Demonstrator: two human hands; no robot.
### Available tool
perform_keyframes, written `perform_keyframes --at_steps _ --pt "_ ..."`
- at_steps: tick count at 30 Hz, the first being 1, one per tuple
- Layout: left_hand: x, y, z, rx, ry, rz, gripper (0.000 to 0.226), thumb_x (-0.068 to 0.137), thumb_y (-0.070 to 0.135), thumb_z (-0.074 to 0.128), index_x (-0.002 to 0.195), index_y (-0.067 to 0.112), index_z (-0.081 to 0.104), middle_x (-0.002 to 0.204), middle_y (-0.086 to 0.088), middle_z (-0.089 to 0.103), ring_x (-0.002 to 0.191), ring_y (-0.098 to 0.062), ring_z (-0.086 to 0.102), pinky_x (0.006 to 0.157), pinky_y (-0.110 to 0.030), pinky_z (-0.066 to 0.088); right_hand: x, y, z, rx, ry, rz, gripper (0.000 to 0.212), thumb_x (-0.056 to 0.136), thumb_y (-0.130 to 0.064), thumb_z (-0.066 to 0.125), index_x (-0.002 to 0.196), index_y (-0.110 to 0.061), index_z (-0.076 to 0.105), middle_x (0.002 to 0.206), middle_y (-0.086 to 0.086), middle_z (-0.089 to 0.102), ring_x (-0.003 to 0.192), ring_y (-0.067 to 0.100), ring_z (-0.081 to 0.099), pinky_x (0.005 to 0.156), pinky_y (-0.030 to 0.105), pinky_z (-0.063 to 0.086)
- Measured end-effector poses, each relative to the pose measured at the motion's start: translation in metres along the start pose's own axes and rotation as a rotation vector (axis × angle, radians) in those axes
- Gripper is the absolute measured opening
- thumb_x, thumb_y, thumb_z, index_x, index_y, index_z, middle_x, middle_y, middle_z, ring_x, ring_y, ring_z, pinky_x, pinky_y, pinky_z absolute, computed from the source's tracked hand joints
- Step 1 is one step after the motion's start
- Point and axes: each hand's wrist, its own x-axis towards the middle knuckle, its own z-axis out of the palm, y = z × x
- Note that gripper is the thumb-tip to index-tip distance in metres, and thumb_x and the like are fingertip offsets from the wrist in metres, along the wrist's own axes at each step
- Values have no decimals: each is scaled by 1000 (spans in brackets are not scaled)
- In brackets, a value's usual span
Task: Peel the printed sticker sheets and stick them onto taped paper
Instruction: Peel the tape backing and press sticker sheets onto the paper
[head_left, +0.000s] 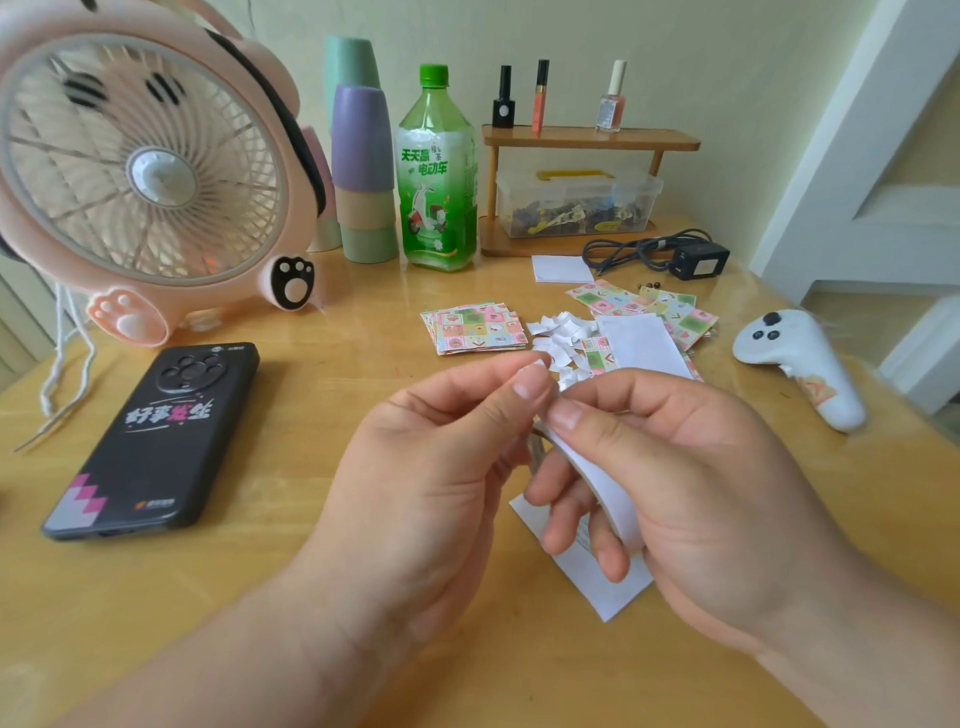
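While the left hand (431, 467) and right hand (691, 493) pinch the sticker sheet (587, 478) between thumbs and forefingers above the table (260, 597), its printed face is hidden; only a curled white back shows.

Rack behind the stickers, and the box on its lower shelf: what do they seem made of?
The rack looks like wood or bamboo: warm brown, smooth and slightly glossy. The box looks like clear, faintly frosted plastic, since its contents show through the walls.
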Motion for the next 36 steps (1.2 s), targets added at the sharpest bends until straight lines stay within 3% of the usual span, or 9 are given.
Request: perform_keyframes --at_steps 5,12,15,20,24,26,29,33,36 --pt "-1 -2 2 19 34 32 17 77 13 77 94 9 78 74 -7 64 59 -19 49 59 -33 44 0 1 0 4 28 -8 12 93 -14 68 90 -2 68 68 20 70 50 33 64 35 24 37" --pt "-2 -1 5 56 63 95 14 71 10 79 84 14 80 71 -5 67 59 -15 53 58 -26 48 -1 1 2 -29 21 -60 20 83 -26 68 85 -6 70 68 16 71 51 32 67 34 25 39" --pt "-2 -1 5 71 99 117 10 68 10 80 77 14 81 72 -3 70 60 -13 58 63 -22 50 -3 -2 5 -119 68 -120 16 91 -21 74 80 -10 70 64 12 71 48 29 67 35 27 40" --pt "0 -5 6 81 183 91 11 65 12 83 75 11 80 74 -9 71 71 -22 59 73 -35 49 -3 1 8 -245 159 -253 15 84 -11 73 70 -15 69 55 5 68 41 20 64 39 17 40" --pt "1 -4 7 67 221 45 11 64 13 85 74 11 80 76 -10 72 76 -24 63 76 -33 53 3 12 7 -499 242 -469 15 83 -11 74 74 -20 66 51 3 62 42 22 61 41 26 44" --pt "0 -2 9 45 219 15 18 62 6 90 76 8 79 76 -11 72 72 -23 65 71 -29 54 6 15 6 -584 266 -540 12 81 -14 71 73 -20 64 49 3 56 42 25 56 42 30 44" --pt "1 0 12 -51 231 -48 20 62 6 79 81 0 75 74 -13 72 61 -19 65 60 -21 54 9 17 4 -665 277 -612 15 80 -12 71 68 -18 64 46 5 50 42 26 48 43 33 41" --pt "0 2 13 -101 254 -121 29 62 6 77 89 -3 72 70 -10 69 57 -17 63 55 -19 53 9 19 3 -789 284 -680 15 79 -12 70 66 -15 65 46 5 49 42 23 45 43 34 40" --pt "4 1 11 -103 292 -178 32 63 8 80 93 -1 73 72 -11 69 70 -24 61 72 -30 54 5 18 7 -924 263 -775 13 77 -10 70 66 -15 66 49 -1 48 45 19 45 44 34 40"
